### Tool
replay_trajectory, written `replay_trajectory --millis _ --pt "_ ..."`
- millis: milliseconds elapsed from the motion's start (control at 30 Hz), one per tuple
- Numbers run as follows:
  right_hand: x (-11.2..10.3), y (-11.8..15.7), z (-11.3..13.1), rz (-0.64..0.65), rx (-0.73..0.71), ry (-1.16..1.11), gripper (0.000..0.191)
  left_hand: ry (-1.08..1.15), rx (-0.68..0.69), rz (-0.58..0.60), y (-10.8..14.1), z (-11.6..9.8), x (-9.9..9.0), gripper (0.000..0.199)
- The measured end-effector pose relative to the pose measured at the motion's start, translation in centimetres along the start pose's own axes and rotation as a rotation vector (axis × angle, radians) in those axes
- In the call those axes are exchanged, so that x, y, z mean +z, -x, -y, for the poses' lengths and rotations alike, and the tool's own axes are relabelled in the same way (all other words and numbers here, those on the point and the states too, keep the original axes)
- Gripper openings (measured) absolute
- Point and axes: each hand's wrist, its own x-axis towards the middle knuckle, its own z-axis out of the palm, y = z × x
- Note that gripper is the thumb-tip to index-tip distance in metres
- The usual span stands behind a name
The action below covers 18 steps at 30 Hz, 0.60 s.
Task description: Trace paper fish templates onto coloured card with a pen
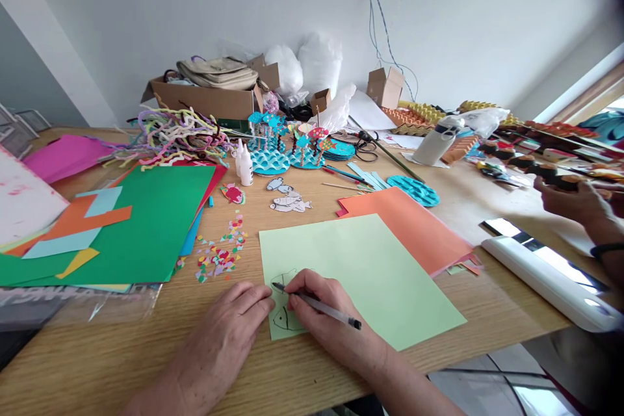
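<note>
A pen (324,307) with a clear barrel and black end is gripped in my right hand (327,312), its tip down on a pale green sheet (370,273). Black fish outlines (281,318) show near the sheet's left edge, partly covered by my right hand. My left hand (234,318) lies flat on the wooden table with its fingertips at the sheet's left edge, holding nothing. Beyond the sheet are grey cut-out paper fish (291,201) and a red paper fish (233,194). Confetti-like paper bits (221,260) lie scattered to the left.
Green card (160,208) and other coloured sheets pile up at left. Orange paper (409,224) lies right of the pale sheet. White glue bottles (244,166) stand beside blue wave-shaped paper models (270,162). Another person's hand (572,201) is at right, above a white device (550,279).
</note>
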Motion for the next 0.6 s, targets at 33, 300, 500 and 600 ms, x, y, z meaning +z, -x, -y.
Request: replay_trajectory --millis 33,300,500,600 --pt "0.0 0.0 -0.01 0.0 -0.002 0.005 0.01 0.002 -0.001 0.004 0.04 0.01 0.05 0.033" --pt "0.05 -0.02 0.1 -0.002 0.003 0.029 0.011 0.012 -0.009 -0.011 0.33 0.1 0.43 0.036" --pt "-0.07 -0.13 0.11 0.026 0.002 0.023 0.009 0.008 -0.019 -0.013 0.27 0.07 0.38 0.037" --pt "-0.07 -0.11 0.05 0.019 0.004 0.035 0.009 0.009 -0.02 -0.015 0.28 0.06 0.35 0.037"
